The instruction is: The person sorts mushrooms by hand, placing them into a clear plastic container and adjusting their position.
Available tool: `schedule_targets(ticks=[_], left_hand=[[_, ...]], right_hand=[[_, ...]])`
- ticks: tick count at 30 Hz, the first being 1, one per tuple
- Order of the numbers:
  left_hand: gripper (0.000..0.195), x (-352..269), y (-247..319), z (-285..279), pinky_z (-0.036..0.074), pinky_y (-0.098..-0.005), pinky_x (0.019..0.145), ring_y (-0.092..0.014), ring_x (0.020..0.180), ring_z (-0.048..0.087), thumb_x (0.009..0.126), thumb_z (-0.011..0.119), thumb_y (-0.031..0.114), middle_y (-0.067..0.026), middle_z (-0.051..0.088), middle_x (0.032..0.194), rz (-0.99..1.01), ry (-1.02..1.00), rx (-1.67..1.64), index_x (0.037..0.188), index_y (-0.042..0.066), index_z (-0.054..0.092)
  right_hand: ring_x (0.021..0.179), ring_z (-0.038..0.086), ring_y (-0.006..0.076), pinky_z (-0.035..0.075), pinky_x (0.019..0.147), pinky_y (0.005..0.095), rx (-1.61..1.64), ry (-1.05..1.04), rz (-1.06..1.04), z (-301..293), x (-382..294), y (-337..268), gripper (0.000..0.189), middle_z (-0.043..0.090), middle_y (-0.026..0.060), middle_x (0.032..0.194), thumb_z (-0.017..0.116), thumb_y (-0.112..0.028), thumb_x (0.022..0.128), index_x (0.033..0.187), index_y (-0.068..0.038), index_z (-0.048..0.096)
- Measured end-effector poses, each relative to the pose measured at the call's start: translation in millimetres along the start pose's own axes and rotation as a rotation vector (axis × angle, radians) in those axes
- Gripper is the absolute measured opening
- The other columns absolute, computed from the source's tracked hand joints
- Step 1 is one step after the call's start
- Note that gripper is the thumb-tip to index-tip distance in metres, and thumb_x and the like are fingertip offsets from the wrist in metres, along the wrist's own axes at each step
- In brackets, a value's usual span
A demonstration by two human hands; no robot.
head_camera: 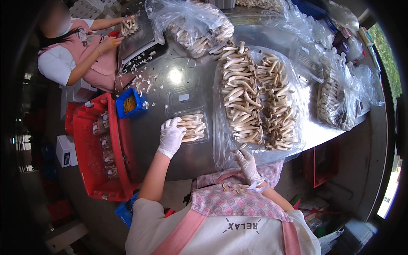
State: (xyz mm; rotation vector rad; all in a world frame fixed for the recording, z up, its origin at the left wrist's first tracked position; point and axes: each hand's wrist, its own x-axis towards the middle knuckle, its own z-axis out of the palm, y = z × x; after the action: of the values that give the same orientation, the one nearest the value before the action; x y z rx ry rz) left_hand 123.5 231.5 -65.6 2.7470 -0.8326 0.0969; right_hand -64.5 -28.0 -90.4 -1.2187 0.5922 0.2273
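My left hand (pixel 172 137), in a white glove, curls around the left side of a clear plastic clamshell box (pixel 206 127). Its thumb touches the row of pale, trimmed mushrooms (pixel 193 128) lying in the box. Folded back on the steel tabletop is the box's lid (pixel 184 98), which bears a small white label. My right hand (pixel 248 164), also gloved, is at the near edge of an opened plastic bag (pixel 221 140). A small mushroom piece lies by its fingertips; whether they grip it is unclear. Two long rows of brown-capped mushrooms (pixel 244 92) lie on the bag.
A red crate (pixel 95 188) with several packed boxes stands at left, beside a blue basket (pixel 138 110) of rubber bands. Across the table (pixel 149 156), a co-worker (pixel 86 51) holds mushrooms over a scale. Bagged mushrooms (pixel 334 92) and stacked clear boxes (pixel 307 65) are at right.
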Motion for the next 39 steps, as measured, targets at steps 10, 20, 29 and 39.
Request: schedule_targets(ticks=[10,20,29,39], left_hand=[[0.014,6,-2,-12,0.035,-0.0438,0.096,-0.03,0.11,0.047,0.071,0.068,0.014,-0.0088,0.052,0.12,0.094,-0.17,0.111,0.083,0.008,0.065],[0.019,-7,65,-28,0.048,-0.0243,0.079,-0.012,0.09,0.059,0.093,0.052,0.003,-0.005,0.062,0.098,-0.46,-0.522,-1.217,0.111,-0.001,0.055],[0.03,-16,105,-19,0.046,-0.0235,0.085,-0.01,0.09,0.057,0.093,0.051,0.003,-0.0042,0.059,0.106,-0.358,-0.521,-1.373,0.123,0.0,0.053],[0.024,-33,77,-21,0.047,-0.0259,0.081,-0.013,0.087,0.058,0.089,0.054,0.0,-0.0047,0.062,0.098,-0.365,-0.321,-1.139,0.112,0.002,0.061]], right_hand=[[0.066,0.043,0.0025,0.036,0.059,0.0172,0.021,0.013,-0.018,3,2,2,0.024,0.053,-0.0043,0.076,0.055,-0.022,0.095,0.107,-0.002,0.062],[0.079,0.055,0.0269,0.045,0.074,0.0348,-0.593,-0.086,-0.586,24,8,-44,0.034,0.054,0.0129,0.085,0.049,-0.012,0.094,0.128,-0.004,0.049],[0.084,0.054,0.0311,0.044,0.077,0.0371,-0.638,-0.06,-0.67,23,8,-59,0.033,0.055,0.0159,0.091,0.05,-0.01,0.092,0.124,-0.002,0.05],[0.089,0.059,0.0284,0.046,0.08,0.0346,-0.502,0.058,-0.409,-32,8,-1,0.029,0.06,0.0172,0.1,0.049,-0.014,0.095,0.118,0.002,0.054]])
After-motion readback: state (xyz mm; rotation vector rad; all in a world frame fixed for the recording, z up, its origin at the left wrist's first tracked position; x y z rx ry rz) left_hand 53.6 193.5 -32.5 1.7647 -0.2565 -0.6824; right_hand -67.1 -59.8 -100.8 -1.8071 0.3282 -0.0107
